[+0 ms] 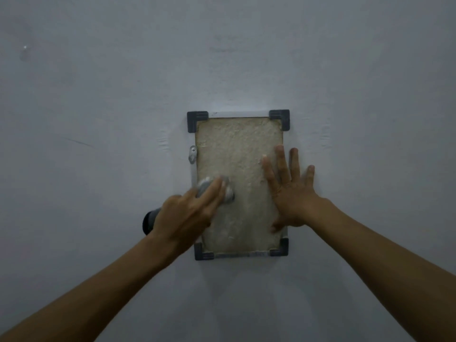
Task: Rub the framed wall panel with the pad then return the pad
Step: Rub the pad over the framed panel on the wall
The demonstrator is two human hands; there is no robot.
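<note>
A framed wall panel [237,154] with a rough beige face and dark corner brackets hangs on a grey wall. My left hand [187,215] presses a grey pad [228,191] against the panel's left middle, with straight fingers laid over the pad. My right hand [291,191] lies flat with spread fingers on the panel's right edge and the wall beside it.
A dark round pipe end [149,222] sticks out of the wall just left of my left wrist. A small metal clip [192,154] sits on the frame's left edge. The grey wall [98,119] spreads bare all around.
</note>
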